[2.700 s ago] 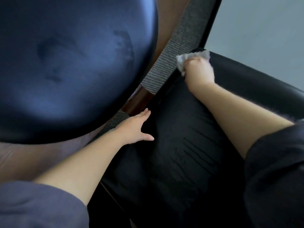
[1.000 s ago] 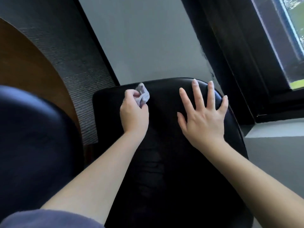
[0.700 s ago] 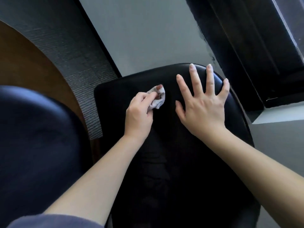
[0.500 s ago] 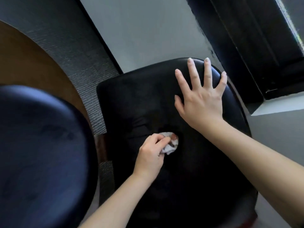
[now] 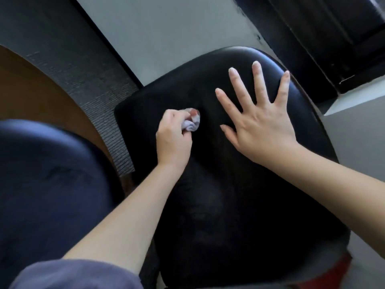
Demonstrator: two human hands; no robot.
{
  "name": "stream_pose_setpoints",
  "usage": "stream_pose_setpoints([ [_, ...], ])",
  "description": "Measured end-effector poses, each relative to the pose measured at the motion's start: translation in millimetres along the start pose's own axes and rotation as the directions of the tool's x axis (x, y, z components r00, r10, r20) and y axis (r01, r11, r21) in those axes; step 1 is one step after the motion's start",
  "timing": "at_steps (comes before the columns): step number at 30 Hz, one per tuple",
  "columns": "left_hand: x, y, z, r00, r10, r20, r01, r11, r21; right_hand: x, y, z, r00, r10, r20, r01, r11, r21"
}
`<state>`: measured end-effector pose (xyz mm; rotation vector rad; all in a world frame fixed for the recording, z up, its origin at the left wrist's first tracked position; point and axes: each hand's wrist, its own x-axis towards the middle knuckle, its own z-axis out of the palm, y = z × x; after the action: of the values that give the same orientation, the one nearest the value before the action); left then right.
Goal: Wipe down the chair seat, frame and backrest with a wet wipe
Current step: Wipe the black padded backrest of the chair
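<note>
Head view: left hand [image 5: 173, 136] clamps the balled wet wipe [image 5: 191, 123] against the black chair seat [image 5: 229, 205] upper middle, right hand [image 5: 262, 130] braces beside it, fingers spread flat; press evenly, overlapping strokes out to the edges.

This is an indoor seating corner, likely a dining or meeting nook, though home or office cannot be told. Under both hands lies a black padded chair [image 5: 229, 205]. Left of the left hand [image 5: 173, 138] stands a second chair in blue upholstery [image 5: 41, 184]. Beyond that is a curved brown wooden tabletop [image 5: 31, 90] bordered by a grey woven band [image 5: 83, 69]. Ahead of the right hand [image 5: 262, 126] is a plain grey wall [image 5: 166, 28]. A black window frame [image 5: 323, 38] and a pale sill [image 5: 354, 97] lie further right.
</note>
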<state>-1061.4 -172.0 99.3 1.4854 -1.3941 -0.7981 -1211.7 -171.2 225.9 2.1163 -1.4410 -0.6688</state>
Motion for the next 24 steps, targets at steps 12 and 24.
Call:
stream_pose_setpoints([
  [12, -9.9, -27.1, -31.0, 0.987, -0.125, -0.102, 0.129, 0.991, 0.033, -4.0, -13.8, -3.0, 1.000, 0.005, 0.025, -0.004, 0.999, -0.042],
  [24, -100.6, -31.0, -5.2, 0.991, -0.069, 0.117, 0.070, 0.998, -0.005, -3.7, -14.8, 1.3, 1.000, 0.003, -0.002, -0.003, 1.000, -0.018],
])
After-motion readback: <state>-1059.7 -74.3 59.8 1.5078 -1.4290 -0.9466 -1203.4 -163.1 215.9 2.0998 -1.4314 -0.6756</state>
